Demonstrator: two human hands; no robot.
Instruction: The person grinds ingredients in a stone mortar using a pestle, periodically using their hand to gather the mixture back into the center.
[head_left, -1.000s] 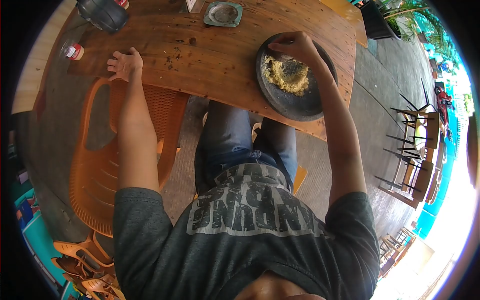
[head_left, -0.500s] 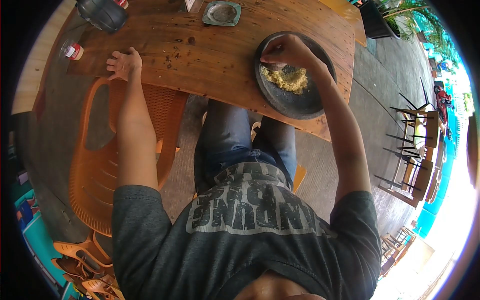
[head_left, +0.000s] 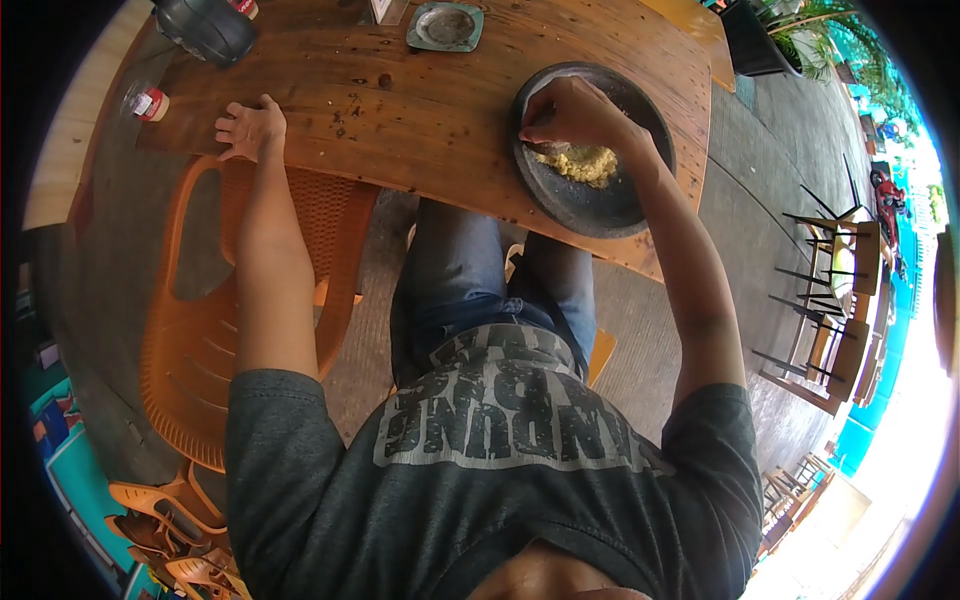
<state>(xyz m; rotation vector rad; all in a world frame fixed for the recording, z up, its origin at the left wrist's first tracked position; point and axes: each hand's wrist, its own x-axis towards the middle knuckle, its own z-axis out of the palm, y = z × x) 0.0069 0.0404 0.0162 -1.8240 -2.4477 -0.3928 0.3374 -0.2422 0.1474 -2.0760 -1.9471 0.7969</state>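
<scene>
A round dark stone plate (head_left: 590, 215) lies at the near right part of the wooden table (head_left: 430, 120). Yellowish crumbly food (head_left: 590, 167) is heaped in its middle. Over the plate's left half, my right hand (head_left: 575, 112) is bent down with thumb and fingers pinched together at the food's edge; whatever lies between the fingertips is too small to name. My left hand (head_left: 250, 129) rests on the table's near left edge, fingers spread and holding nothing.
A square ashtray (head_left: 445, 27) sits at the table's far side. At the far left are a dark bottle (head_left: 205, 30) and a small jar with a red label (head_left: 150, 104). An orange plastic chair (head_left: 190, 350) stands left of my legs, and wooden chairs (head_left: 840, 300) stand far right.
My right hand has shifted slightly down over the food and covers more of its left part. My left hand stays in the same place on the table.
</scene>
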